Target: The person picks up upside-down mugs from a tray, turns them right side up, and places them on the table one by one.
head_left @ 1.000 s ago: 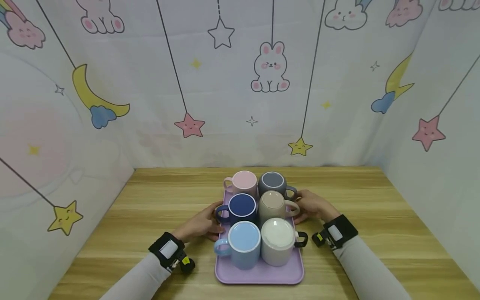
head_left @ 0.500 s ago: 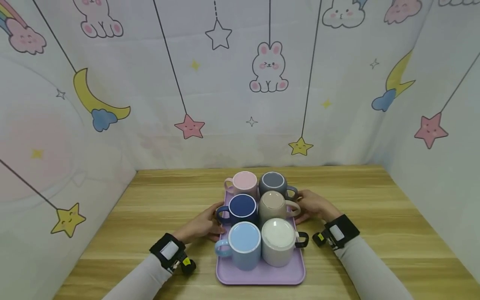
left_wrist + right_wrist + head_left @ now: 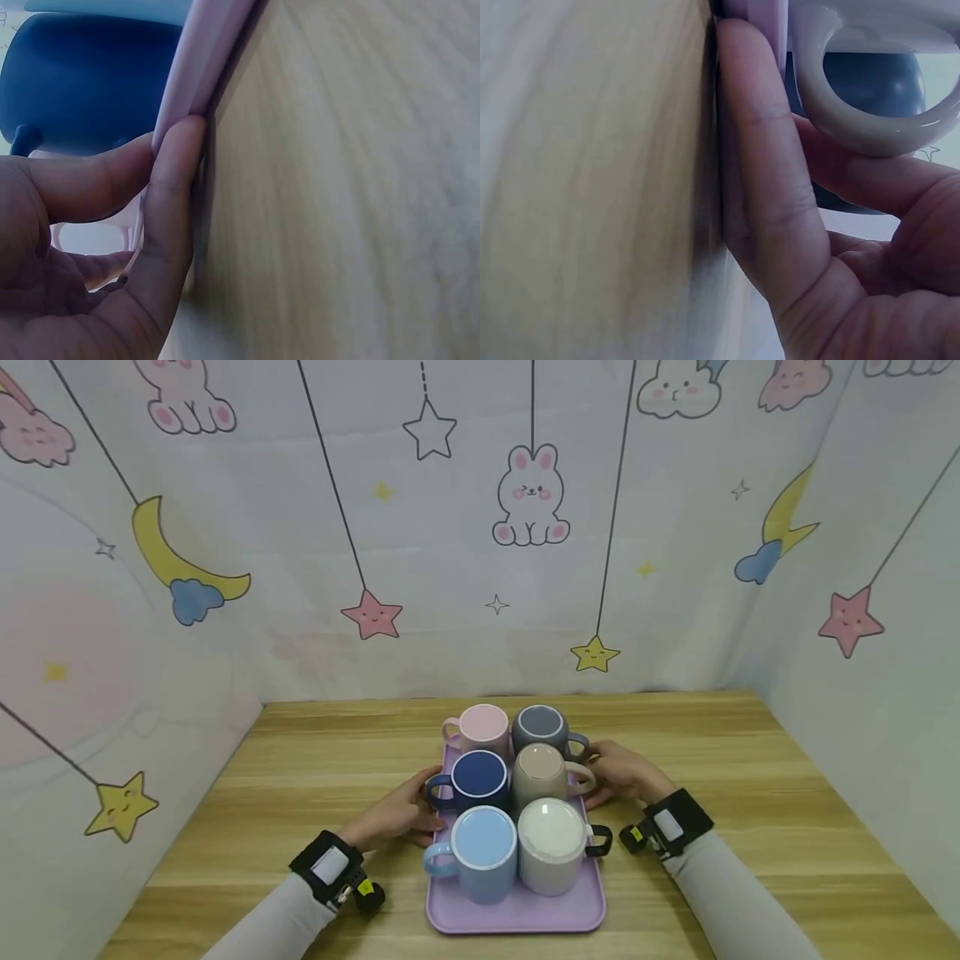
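Purple tray (image 3: 517, 918): between the left hand (image 3: 393, 814) and the right hand (image 3: 624, 770), low on the worktop (image 3: 322, 735); I can't tell if it is lifted a tiny bit.
Job so far: six cups (image 3: 540, 766) are on the tray, upside down, two by two. Putting them on looks done; any work left seems to be with the tray.
Near cups: light blue cup (image 3: 483, 852) and white cup (image 3: 552, 847), closer than the hands.
Left hand: almost closed, pinching the tray's side.
Right hand: almost closed too, pinching the other side.
Middle cups: dark blue cup (image 3: 480, 779) beside the left hand; tan cup (image 3: 540, 785), handle beside the right.
Far cups: pink cup (image 3: 483, 727) and gray cup (image 3: 542, 725), past the hands.
Back: bunny cloth (image 3: 450, 552), well past both hands.
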`<state>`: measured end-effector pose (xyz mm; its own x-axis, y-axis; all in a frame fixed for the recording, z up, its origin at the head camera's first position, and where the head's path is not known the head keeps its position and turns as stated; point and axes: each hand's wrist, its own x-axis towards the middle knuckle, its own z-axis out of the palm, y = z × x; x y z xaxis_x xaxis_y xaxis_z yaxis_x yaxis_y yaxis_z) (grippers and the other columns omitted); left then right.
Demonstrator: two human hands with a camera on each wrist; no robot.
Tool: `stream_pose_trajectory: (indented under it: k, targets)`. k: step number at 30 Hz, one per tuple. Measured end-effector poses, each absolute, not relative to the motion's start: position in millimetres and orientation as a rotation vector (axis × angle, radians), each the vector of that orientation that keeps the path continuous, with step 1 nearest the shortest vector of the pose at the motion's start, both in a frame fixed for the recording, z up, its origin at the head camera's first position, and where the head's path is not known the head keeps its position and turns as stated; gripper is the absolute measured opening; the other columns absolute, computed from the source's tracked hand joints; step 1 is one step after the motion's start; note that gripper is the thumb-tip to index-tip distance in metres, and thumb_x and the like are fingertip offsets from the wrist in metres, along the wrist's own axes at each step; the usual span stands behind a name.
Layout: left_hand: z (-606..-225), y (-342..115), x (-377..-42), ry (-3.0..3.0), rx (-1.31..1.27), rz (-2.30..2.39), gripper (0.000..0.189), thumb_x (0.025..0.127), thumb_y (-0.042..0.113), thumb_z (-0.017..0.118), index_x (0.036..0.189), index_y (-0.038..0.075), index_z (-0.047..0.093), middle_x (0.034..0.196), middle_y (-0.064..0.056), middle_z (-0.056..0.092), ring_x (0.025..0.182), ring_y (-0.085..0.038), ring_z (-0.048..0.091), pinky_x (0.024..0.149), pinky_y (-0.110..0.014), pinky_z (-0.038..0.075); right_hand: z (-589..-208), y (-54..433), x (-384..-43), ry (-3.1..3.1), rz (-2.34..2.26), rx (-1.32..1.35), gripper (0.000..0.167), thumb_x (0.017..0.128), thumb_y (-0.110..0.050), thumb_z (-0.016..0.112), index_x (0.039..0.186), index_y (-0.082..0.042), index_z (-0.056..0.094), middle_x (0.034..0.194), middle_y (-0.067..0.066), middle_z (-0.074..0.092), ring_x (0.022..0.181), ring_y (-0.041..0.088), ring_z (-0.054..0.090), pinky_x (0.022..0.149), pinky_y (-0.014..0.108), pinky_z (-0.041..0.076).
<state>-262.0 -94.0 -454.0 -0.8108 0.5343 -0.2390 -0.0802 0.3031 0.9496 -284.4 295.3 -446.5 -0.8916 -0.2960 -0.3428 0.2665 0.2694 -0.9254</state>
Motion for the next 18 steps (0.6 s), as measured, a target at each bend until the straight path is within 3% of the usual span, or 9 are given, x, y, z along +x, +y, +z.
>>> stream_pose_trajectory:
  k: [4, 11, 18]
  targets:
    - [-454.5, -95.9, -261.9, 2.045, 0.397, 1.550, 0.093, 0.090, -0.009, 0.069, 0.164, 0.002, 0.012, 0.133, -0.030, 0.051, 0.080, -0.022, 0.069, 0.064, -0.037, 0.065, -445.4, 294.4, -284.5, 2.095, -1.657, -0.029, 0.037, 0.094, 0.007, 0.053, 0.130, 0.017, 0.046, 0.106, 0.024, 0.057, 0.083, 0.028, 0.068, 0.068, 0.042, 0.066]
    - [-453.1, -99.0, -264.4, 1.976, 0.422, 1.568, 0.094, 0.091, -0.007, 0.069, 0.165, 0.004, 0.011, 0.129, -0.029, 0.051, 0.078, -0.020, 0.069, 0.069, -0.036, 0.066, -442.6, 294.3, -284.0, 2.101, -1.650, -0.027, 0.041, 0.095, 0.006, 0.055, 0.134, 0.016, 0.044, 0.107, 0.024, 0.057, 0.085, 0.028, 0.068, 0.069, 0.042, 0.066]
    - [-449.2, -105.4, -269.5, 1.961, 0.433, 1.532, 0.090, 0.092, -0.007, 0.066, 0.164, 0.000, 0.012, 0.131, -0.030, 0.048, 0.087, -0.025, 0.070, 0.077, -0.042, 0.066, -442.2, 294.9, -281.9, 2.072, -1.671, -0.022, 0.041, 0.094, 0.007, 0.053, 0.133, 0.016, 0.043, 0.105, 0.024, 0.057, 0.085, 0.028, 0.067, 0.069, 0.043, 0.066]
